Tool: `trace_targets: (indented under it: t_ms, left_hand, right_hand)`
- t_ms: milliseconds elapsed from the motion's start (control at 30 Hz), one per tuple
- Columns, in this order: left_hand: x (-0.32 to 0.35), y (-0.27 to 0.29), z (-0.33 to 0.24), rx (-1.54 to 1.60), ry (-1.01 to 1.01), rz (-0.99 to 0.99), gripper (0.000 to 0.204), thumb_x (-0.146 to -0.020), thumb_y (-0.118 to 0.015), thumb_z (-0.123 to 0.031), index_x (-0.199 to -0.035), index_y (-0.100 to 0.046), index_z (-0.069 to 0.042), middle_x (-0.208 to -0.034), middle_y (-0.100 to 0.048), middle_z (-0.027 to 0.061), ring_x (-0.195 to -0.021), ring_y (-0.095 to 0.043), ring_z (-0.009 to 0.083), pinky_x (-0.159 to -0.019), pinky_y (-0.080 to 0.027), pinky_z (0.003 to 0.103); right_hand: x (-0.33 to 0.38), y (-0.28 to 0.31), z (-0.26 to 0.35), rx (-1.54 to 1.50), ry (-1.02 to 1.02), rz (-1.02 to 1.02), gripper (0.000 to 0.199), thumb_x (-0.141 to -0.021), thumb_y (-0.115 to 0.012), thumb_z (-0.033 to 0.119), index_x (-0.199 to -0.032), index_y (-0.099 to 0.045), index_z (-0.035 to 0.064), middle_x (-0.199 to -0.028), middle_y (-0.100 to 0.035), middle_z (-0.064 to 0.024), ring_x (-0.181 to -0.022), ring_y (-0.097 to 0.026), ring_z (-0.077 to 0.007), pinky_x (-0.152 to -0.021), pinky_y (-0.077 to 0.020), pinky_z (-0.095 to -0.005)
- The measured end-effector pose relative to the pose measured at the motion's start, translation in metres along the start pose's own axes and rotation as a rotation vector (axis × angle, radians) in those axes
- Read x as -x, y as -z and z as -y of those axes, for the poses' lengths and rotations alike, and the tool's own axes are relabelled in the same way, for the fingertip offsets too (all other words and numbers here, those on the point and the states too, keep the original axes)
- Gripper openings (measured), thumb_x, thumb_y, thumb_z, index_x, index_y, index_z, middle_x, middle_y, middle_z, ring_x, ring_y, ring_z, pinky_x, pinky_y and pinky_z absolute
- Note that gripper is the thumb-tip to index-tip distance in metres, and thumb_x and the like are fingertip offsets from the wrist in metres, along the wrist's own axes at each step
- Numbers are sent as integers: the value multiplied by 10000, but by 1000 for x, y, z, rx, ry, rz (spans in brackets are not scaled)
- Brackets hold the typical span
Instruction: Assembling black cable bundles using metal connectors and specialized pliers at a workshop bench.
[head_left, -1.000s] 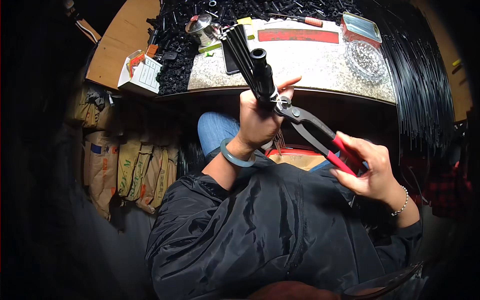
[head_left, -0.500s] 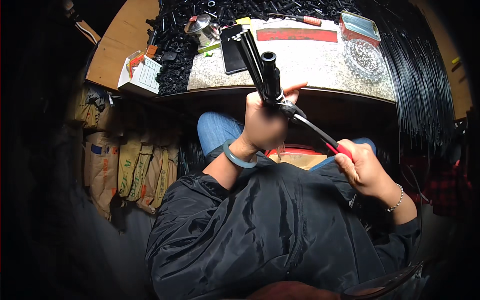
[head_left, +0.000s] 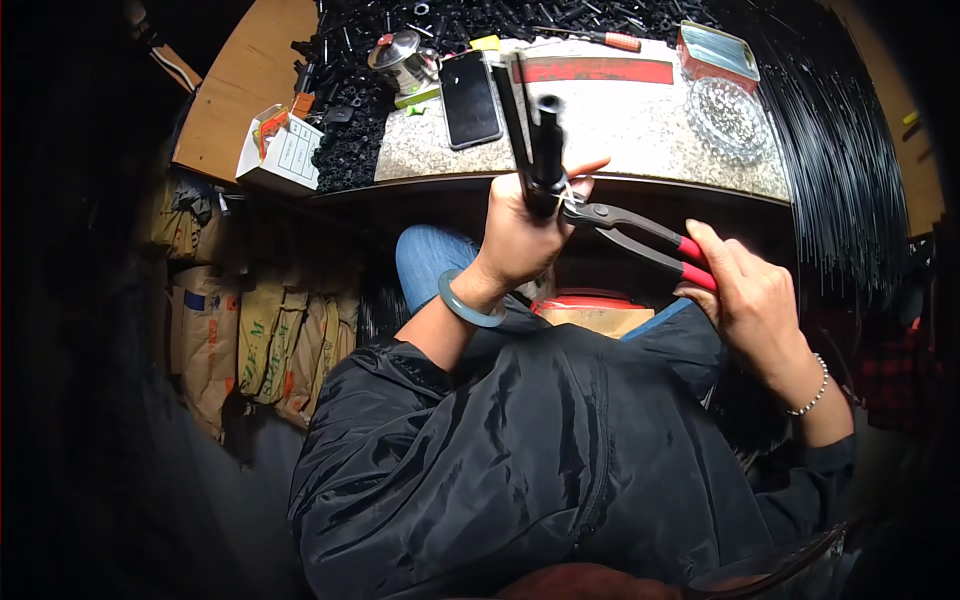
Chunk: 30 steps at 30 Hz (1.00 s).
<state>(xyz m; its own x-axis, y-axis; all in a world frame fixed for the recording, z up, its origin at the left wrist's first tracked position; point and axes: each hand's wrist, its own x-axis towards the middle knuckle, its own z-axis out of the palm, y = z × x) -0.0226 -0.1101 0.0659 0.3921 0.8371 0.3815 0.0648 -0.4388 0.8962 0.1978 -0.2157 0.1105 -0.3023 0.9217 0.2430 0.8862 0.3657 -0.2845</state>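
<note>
My left hand point(head_left: 522, 240) is closed around the lower end of what looks like a black umbrella frame point(head_left: 547, 155), a thick tube with slim ribs beside it, standing up toward the table and blurred by motion. One finger of that hand sticks out to the right. My right hand point(head_left: 752, 292) grips the red handles of a pair of pincers point(head_left: 601, 211), whose handles are spread apart. Their jaws meet the frame's base beside my left fingers, where a thin, light wire-like bit shows. Whether the jaws are biting on it cannot be made out.
On the table point(head_left: 420, 150) lie a phone point(head_left: 471, 100), a metal pot point(head_left: 402, 62), a red strip point(head_left: 600, 69), a glass dish point(head_left: 730, 120), a red tin point(head_left: 719, 55), and heaps of black parts point(head_left: 355, 140). Black rods point(head_left: 850, 170) hang off its right side. Sacks point(head_left: 205, 340) stand left.
My right hand has moved right and slightly up, and the pincers' handles have spread apart. The umbrella frame has shifted a little right in my left hand; the pincers' jaws stay at its base.
</note>
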Motion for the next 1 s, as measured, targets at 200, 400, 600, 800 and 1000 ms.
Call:
trace_targets:
  t_ms: [200,400,600,800,1000]
  left_hand:
    - [-2,-4,-10,240,161,-15,263,-894,-553,-39,-1144,-591,32,-549,-451,-78,-400,-332,-16,-370,-222,169]
    - [3,-30,-4,456,133,-90,170,-829,-585,24,-977,-671,24,-835,-673,41,-696,-544,32,-608,-460,198]
    - [8,-25,16,227,-86,23,155,-734,-595,62,-876,-654,49,-892,-687,104,-709,-566,70,-641,-475,255]
    - [7,-14,0,-4,-102,142,331,-763,-625,87,-1091,-611,50,-997,-664,134,-856,-633,154,-785,-497,289]
    - [11,-13,-6,130,35,167,391,-792,-598,77,-1175,-527,98,-1007,-652,143,-902,-623,165,-825,-492,291]
  right_hand:
    - [7,-59,-16,-887,-113,-231,95,-845,-584,15,-888,-500,18,-837,-448,-45,-696,-453,-112,-622,-390,-234]
    - [-49,-68,34,-982,-10,-615,264,-736,-750,79,-966,-653,-7,-1007,-549,-86,-912,-510,-143,-811,-410,-277]
    - [-58,-68,42,-1040,-34,-590,197,-721,-748,27,-903,-679,-9,-997,-598,-99,-908,-566,-164,-802,-449,-298]
    - [-55,-63,39,-1116,-31,-510,130,-715,-738,8,-836,-692,1,-952,-617,-87,-902,-567,-168,-792,-447,-292]
    - [-55,-54,42,-1122,-22,-450,109,-706,-738,0,-803,-690,-5,-957,-609,-91,-894,-565,-166,-798,-443,-287]
